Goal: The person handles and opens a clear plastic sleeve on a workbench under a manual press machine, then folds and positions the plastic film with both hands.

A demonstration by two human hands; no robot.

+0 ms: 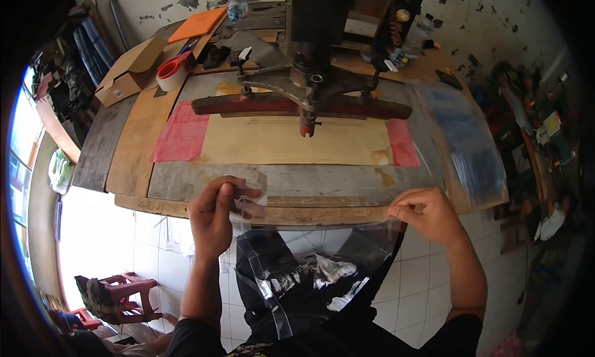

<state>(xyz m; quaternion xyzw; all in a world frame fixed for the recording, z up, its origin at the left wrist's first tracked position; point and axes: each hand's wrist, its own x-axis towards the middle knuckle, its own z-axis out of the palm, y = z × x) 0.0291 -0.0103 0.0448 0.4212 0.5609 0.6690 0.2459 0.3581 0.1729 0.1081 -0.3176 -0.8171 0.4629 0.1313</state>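
The clear plastic sheet (322,248) hung between your two hands, above your legs (251,289) and in front of the near edge of the worktop (297,188). Its upper edge ran from hand to hand; its lower part drooped, creased and threw bright reflections.

The fingers of your right hand (431,215) were pinched together on the upper right corner. The fingers of your left hand (212,209) were curled at the upper left, the film beside them; whether they were clamped on it, you could not tell, as the film was too transparent.

Holding the sheet well called for a light pinch at both corners, level hands and just enough outward tension to flatten the upper edge without stretching it. The slack lower portion was likely to fold or cling to itself, and clearance from the wooden front edge was advisable to avoid snagging.

Beyond the hands, a tan sheet (248,143) lay on the worktop between a left red patch (178,137) and a right red patch (403,143). A red-sided bar (260,105) spanned above it, beneath the press head (310,78). A stack of clear sleeves (471,162) lay at the right.
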